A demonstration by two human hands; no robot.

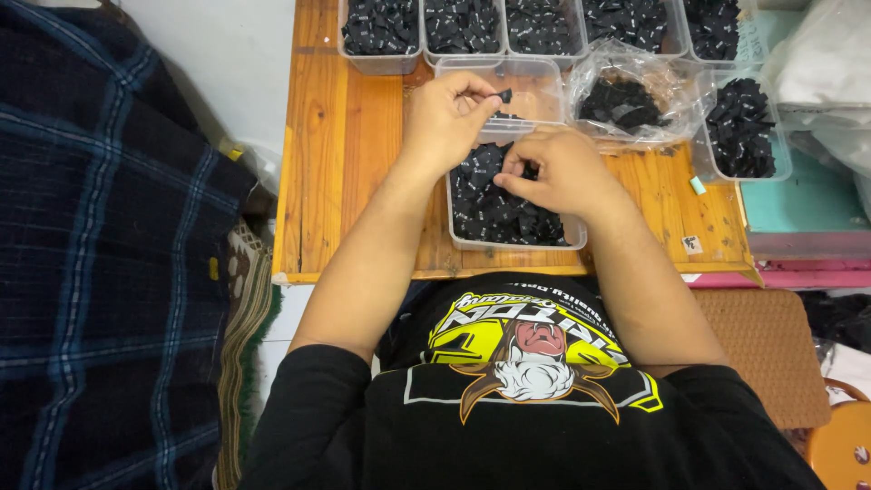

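Nearby, more bins (pixel 381 36) of black labels (pixel 737 127)

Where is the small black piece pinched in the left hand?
Head view, top centre: the small black piece sits at the left hand fingertips, above the nearly empty clear tub.

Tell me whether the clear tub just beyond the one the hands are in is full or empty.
Nearly empty: the clear tub shows its bare bottom, with only a few black pieces at its near edge.
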